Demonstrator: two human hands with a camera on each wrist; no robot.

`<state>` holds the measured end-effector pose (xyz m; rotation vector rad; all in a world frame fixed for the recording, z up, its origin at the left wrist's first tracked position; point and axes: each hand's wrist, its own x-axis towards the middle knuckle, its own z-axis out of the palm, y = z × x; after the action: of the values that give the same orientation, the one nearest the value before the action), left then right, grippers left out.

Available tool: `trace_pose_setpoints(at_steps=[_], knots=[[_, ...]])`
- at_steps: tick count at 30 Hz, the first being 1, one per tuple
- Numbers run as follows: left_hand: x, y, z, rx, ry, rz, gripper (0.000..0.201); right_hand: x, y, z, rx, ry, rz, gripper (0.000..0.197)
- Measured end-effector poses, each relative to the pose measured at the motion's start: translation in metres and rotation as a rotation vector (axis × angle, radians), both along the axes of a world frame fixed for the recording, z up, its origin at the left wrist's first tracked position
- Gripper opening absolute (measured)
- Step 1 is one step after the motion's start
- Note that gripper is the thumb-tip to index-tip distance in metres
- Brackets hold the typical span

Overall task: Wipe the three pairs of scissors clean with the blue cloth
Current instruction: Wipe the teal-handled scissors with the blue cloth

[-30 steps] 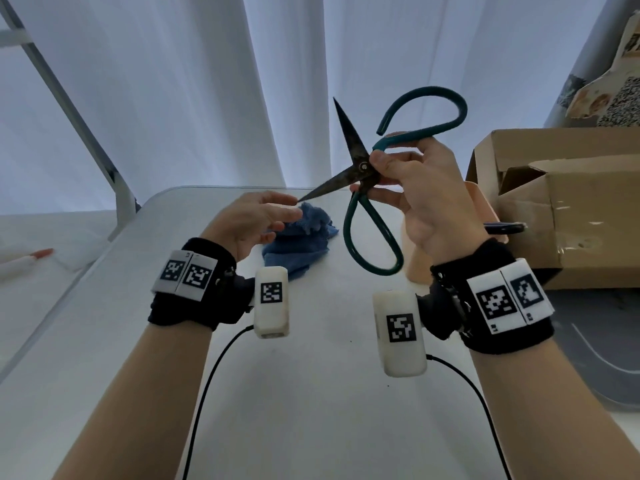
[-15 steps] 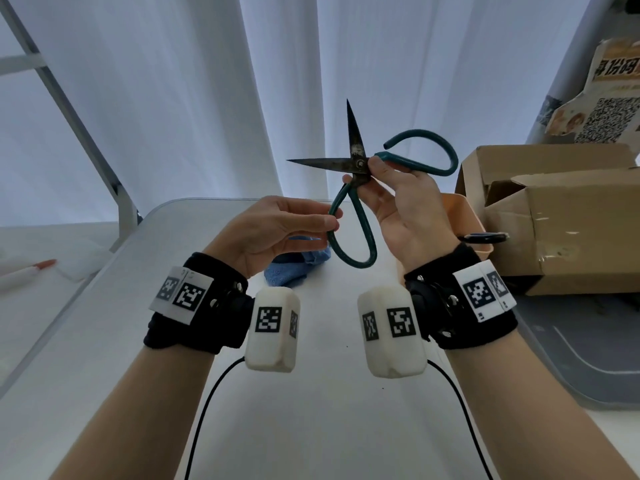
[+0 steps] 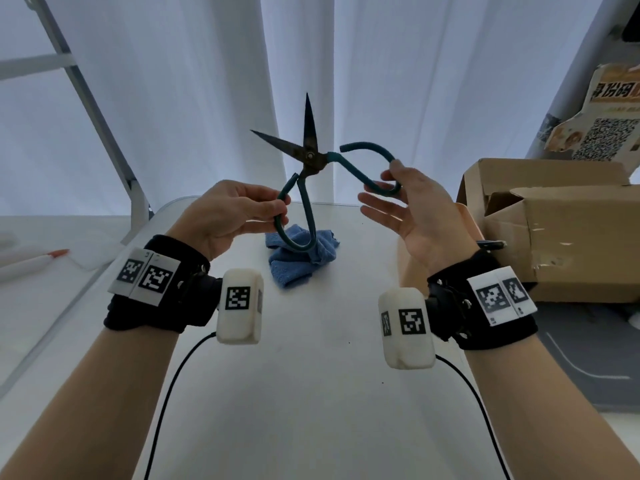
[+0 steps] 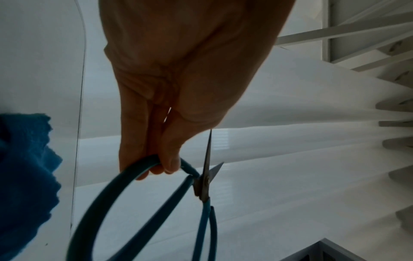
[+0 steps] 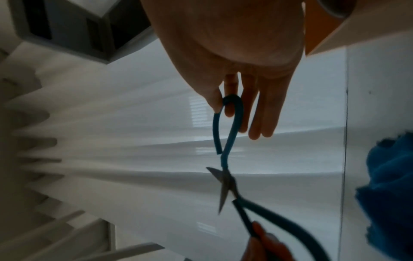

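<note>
Fingers (image 3: pixel 263 206) of both hands pinch the scissors' (image 3: pixel 310 157) handles, spread apart, blades open.

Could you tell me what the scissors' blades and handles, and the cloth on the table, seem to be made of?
Scissors: the blades look like dark, dull, tarnished steel; the loop handles look like metal rod sleeved in matte teal rubber or plastic tubing, with a cut tube end visible.
Blue cloth: soft, fuzzy terry or microfibre, crumpled in folds.

I am holding both forearms raised side by side over the table: my left hand (image 3: pixel 228 211) is pinching one green handle loop of the scissors (image 3: pixel 310 157), while my right hand (image 3: pixel 415 209) is pinching the other loop between thumb and forefinger, remaining fingers extended.
</note>
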<state>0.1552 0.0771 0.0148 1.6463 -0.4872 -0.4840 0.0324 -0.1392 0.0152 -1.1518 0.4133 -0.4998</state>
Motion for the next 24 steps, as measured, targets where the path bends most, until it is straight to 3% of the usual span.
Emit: trace_pose_setpoints(at_steps=[3,9,14,20,24], knots=[[0.001,-0.001,0.003,-0.039,-0.003,0.02,0.014,-0.003,0.001,-0.006,-0.121,0.101,0.113,0.022],[-0.005,-0.015,0.004,-0.069,-0.051,0.04,0.018,-0.008,0.018,-0.023,-0.125,0.159,0.248,0.013],[-0.007,-0.025,0.007,-0.061,-0.039,0.016,0.019,-0.019,0.017,-0.016,-0.114,0.145,0.228,0.015],[-0.012,-0.057,0.007,-0.075,-0.025,-0.048,0.02,-0.044,0.01,-0.003,-0.276,0.144,0.125,0.056],[-0.023,-0.093,0.003,-0.076,0.029,-0.117,0.018,-0.066,-0.01,0.005,-0.281,0.157,-0.013,0.044]])
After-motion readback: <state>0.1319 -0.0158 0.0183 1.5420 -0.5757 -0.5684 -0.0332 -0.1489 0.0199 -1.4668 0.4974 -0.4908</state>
